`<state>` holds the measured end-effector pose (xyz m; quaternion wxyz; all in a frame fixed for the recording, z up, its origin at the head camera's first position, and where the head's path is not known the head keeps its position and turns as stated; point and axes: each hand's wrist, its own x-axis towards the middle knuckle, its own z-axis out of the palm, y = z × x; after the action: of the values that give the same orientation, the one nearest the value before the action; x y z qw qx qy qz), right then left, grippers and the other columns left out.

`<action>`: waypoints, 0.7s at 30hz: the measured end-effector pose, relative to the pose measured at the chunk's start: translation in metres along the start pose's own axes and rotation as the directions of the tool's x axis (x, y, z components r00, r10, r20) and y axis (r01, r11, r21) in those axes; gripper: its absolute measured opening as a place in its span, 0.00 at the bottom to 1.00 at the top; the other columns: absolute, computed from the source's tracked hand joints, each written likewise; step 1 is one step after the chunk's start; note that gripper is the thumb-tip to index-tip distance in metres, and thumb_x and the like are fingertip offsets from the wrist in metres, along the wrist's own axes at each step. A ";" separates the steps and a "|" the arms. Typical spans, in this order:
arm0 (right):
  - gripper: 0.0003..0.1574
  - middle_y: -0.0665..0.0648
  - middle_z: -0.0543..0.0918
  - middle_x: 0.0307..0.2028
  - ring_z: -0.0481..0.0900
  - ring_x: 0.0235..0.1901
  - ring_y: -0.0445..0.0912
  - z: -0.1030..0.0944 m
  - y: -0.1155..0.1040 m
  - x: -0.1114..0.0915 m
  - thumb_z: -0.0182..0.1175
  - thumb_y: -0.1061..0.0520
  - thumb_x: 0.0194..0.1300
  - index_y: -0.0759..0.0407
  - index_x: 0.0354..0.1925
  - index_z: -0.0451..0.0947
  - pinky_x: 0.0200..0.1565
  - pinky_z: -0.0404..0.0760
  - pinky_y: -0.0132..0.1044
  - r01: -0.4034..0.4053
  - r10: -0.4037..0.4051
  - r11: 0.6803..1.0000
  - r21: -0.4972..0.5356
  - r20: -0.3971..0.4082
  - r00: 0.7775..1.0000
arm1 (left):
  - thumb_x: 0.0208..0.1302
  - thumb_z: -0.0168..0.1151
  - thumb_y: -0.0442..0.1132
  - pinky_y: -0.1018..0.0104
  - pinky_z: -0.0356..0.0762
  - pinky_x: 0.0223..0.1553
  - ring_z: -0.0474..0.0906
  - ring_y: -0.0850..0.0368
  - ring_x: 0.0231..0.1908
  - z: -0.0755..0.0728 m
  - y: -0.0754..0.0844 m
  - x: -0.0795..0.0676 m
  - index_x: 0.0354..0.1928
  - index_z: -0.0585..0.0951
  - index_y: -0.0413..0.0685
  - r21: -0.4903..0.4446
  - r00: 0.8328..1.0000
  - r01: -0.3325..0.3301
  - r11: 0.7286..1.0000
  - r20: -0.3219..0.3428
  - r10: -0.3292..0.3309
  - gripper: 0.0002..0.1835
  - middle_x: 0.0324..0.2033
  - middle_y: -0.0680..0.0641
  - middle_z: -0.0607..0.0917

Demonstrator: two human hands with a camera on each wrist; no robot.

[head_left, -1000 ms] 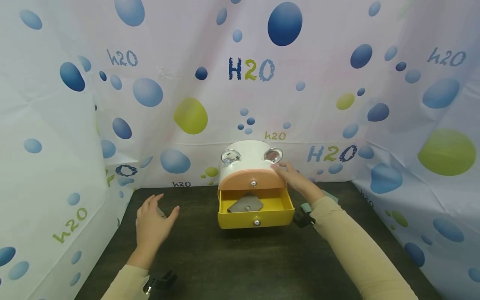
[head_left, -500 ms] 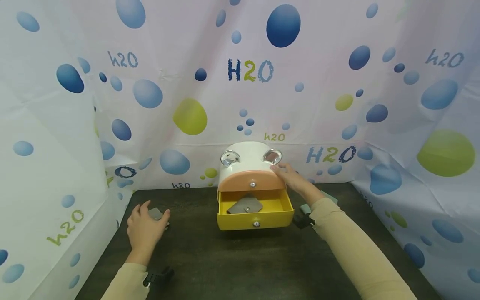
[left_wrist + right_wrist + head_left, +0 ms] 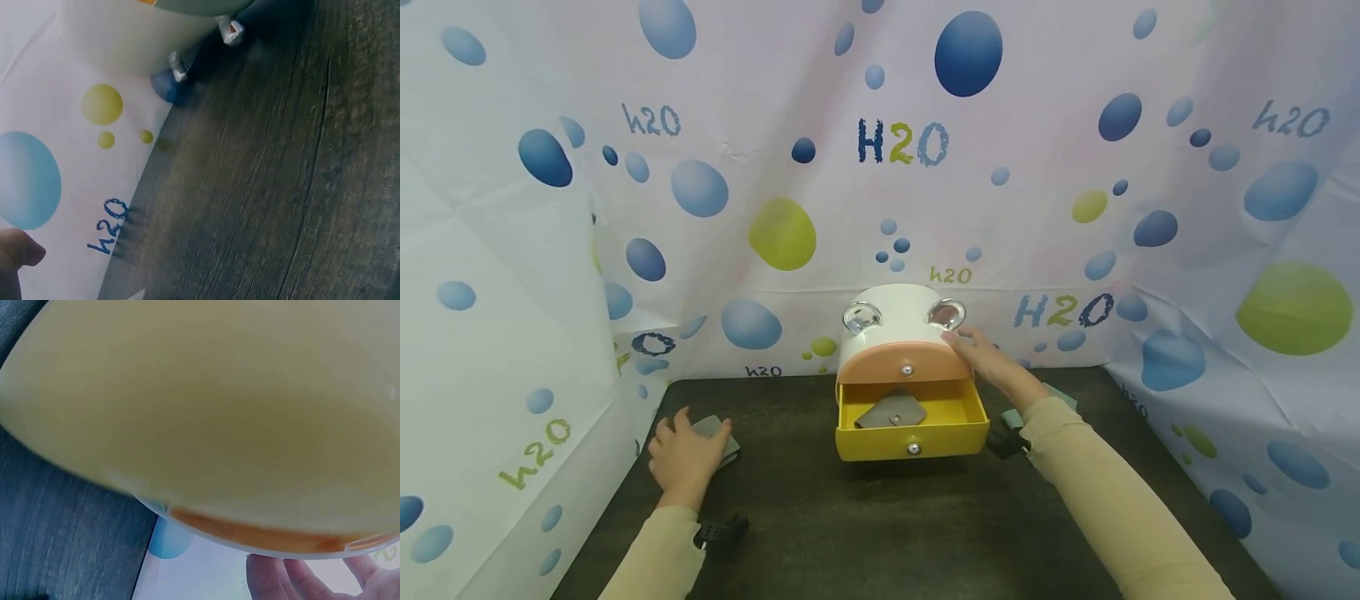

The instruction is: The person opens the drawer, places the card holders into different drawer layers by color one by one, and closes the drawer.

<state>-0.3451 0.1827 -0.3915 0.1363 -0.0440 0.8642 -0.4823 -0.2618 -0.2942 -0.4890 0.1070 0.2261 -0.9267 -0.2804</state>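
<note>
Pouch (image 3: 706,427) lies under and ahead of the left hand (image 3: 685,460), the nearer one, spread wide. The loose right hand (image 3: 992,362) touches the white box (image 3: 897,310).

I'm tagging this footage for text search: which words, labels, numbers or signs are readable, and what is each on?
All on the backdrop, head view:
"H2O", top centre
"H2O", lower right
"h2O", upper left
"h2O", upper right
"h2O", green, above the drawer box
"h2O", dark, left of the drawer box
"h2O", green, left side
"O", left fold; its neighbours are unclear
Right-fold print: too small to read
No lettering shows on the drawer box.
</note>
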 end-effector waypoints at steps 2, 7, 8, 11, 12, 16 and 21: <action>0.65 0.72 0.48 0.75 0.52 0.73 0.68 0.001 -0.001 0.000 0.44 0.20 0.66 0.61 0.79 0.39 0.68 0.58 0.65 0.006 -0.006 1.000 0.013 -0.002 1.000 | 0.64 0.59 0.61 0.26 0.51 0.61 0.48 0.20 0.66 0.001 0.000 0.002 0.75 0.54 0.35 0.008 0.999 0.019 1.000 0.026 -0.019 0.50 0.70 0.21 0.49; 0.65 0.72 0.49 0.75 0.52 0.73 0.68 0.001 -0.001 -0.001 0.44 0.19 0.65 0.59 0.79 0.39 0.68 0.59 0.65 -0.005 0.005 1.000 0.012 0.001 1.000 | 0.63 0.59 0.60 0.26 0.53 0.59 0.49 0.19 0.64 0.006 0.000 0.005 0.74 0.53 0.30 0.034 0.996 0.050 0.998 0.078 -0.053 0.51 0.69 0.19 0.48; 0.65 0.72 0.49 0.75 0.52 0.73 0.68 0.001 0.000 -0.001 0.44 0.18 0.65 0.59 0.79 0.39 0.68 0.59 0.65 -0.007 0.007 1.000 0.011 0.001 1.000 | 0.63 0.59 0.61 0.26 0.54 0.59 0.50 0.19 0.63 0.007 0.000 0.006 0.74 0.53 0.30 0.046 0.994 0.058 0.997 0.086 -0.061 0.51 0.68 0.18 0.49; 0.65 0.72 0.50 0.75 0.53 0.72 0.68 0.001 0.001 0.001 0.44 0.19 0.65 0.60 0.79 0.39 0.68 0.60 0.64 -0.009 0.009 1.000 0.016 -0.001 1.000 | 0.63 0.59 0.61 0.26 0.56 0.58 0.52 0.18 0.61 0.010 0.000 0.008 0.73 0.52 0.29 0.080 0.989 0.080 0.994 0.115 -0.089 0.52 0.65 0.17 0.50; 0.65 0.72 0.50 0.75 0.53 0.72 0.68 0.001 0.001 0.001 0.45 0.19 0.66 0.60 0.79 0.39 0.68 0.60 0.64 -0.008 0.008 1.000 0.021 -0.003 1.000 | 0.63 0.59 0.61 0.26 0.57 0.58 0.52 0.18 0.61 0.011 0.000 0.008 0.73 0.52 0.28 0.092 0.988 0.086 0.992 0.123 -0.097 0.52 0.64 0.17 0.50; 0.64 0.72 0.49 0.75 0.53 0.72 0.68 0.001 0.001 0.002 0.45 0.21 0.67 0.62 0.78 0.39 0.67 0.61 0.64 0.001 -0.001 1.000 0.026 -0.006 1.000 | 0.63 0.58 0.62 0.26 0.57 0.58 0.52 0.15 0.60 0.014 0.000 0.010 0.73 0.51 0.27 0.123 0.983 0.094 0.988 0.144 -0.111 0.53 0.63 0.15 0.49; 0.65 0.72 0.48 0.75 0.52 0.73 0.68 0.001 0.001 0.001 0.44 0.20 0.66 0.62 0.78 0.39 0.68 0.59 0.64 0.004 -0.004 1.000 0.014 -0.004 1.000 | 0.64 0.58 0.62 0.26 0.57 0.59 0.51 0.14 0.61 0.016 0.000 0.012 0.73 0.49 0.27 0.145 0.980 0.099 0.984 0.157 -0.122 0.53 0.65 0.13 0.45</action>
<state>-0.3461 0.1822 -0.3928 0.1339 -0.0436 0.8611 -0.4886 -0.2780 -0.2925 -0.5015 -0.0020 0.2602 -0.9354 -0.2395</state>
